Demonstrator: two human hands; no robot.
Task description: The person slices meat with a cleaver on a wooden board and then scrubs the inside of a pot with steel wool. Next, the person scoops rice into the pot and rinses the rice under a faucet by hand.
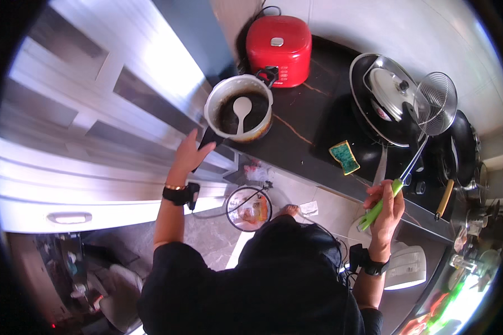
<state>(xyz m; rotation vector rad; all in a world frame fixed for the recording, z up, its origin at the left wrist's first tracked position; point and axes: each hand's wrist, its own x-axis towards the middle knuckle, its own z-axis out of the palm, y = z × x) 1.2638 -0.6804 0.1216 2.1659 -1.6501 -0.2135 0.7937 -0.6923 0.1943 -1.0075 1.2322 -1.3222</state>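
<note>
My left hand (188,157) is at the black handle (209,136) of a light grey pot (210,109), its thumb lying across the handle; part of the grip is hidden. Dark residue coats the inside of the pot, where a white rice paddle (241,112) rests. With my right hand (387,212) I grip the green handle of a wire-mesh skimmer (437,103), its round basket raised at the far right in front of a wok (356,89). A green and yellow sponge (345,157) lies on the counter between my hands, closer to the right.
A red rice cooker (279,47) stands behind the pot. Inside the wok sits a lidded pan (389,89). Dark pans (461,145) crowd the right side, near a yellow-handled utensil (445,199). Below the dark counter (296,120) stands a lined bin (249,209); white cabinets line the left.
</note>
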